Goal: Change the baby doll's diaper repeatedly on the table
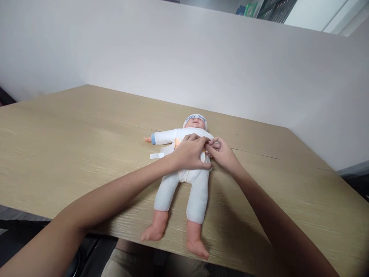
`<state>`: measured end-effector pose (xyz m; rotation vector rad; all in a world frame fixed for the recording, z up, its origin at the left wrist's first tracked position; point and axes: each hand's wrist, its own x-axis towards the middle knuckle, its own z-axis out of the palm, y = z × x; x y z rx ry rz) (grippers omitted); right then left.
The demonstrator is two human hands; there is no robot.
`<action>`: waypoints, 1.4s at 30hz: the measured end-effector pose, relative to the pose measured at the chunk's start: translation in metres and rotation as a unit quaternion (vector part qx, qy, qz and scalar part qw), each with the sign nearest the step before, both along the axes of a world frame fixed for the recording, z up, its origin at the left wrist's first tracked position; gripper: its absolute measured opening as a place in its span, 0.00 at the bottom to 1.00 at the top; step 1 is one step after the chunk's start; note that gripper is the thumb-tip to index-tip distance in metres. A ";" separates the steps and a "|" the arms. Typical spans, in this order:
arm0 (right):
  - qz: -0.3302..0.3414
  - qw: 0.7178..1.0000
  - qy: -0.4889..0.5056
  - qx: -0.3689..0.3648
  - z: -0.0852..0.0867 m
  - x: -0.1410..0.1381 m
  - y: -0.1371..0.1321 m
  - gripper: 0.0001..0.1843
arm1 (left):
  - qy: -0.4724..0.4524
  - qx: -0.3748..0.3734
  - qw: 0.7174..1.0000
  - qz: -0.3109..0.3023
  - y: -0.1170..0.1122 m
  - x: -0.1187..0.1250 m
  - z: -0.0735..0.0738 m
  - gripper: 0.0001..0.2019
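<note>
A baby doll (197, 194) in white clothes and a white cap with blue lettering lies on its back, feet toward me. A disposable diaper (184, 176) is around its hips, over the clothes. On the left side, a white fastening tab (156, 156) sticks out loose. My left hand (191, 152) lies across the diaper's front, its fingers and thumb curved around the right side of the waist. My right hand (226, 154) pinches at that same side, fingertips against my left fingers. The bit of diaper between the fingertips is mostly hidden.
The doll rests on a wood-grain table (86, 154), near its front edge. Behind the table stands a pale wall (144, 57), with a green package (250, 9) visible beyond its top. My knees are below the front edge.
</note>
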<state>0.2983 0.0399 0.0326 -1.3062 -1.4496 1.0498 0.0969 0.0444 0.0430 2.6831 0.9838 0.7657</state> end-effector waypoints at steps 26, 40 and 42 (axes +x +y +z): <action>0.088 0.883 -0.302 0.348 -0.045 0.008 -0.061 0.34 | -0.211 -0.298 0.931 0.003 0.043 -0.104 -0.024 0.23; 0.053 0.869 -0.312 0.380 -0.036 0.010 -0.063 0.29 | -0.235 -0.218 0.944 0.079 0.044 -0.115 -0.060 0.17; 0.015 0.855 -0.325 0.405 -0.026 0.000 -0.065 0.25 | -0.219 -0.179 0.954 0.095 0.041 -0.120 -0.060 0.14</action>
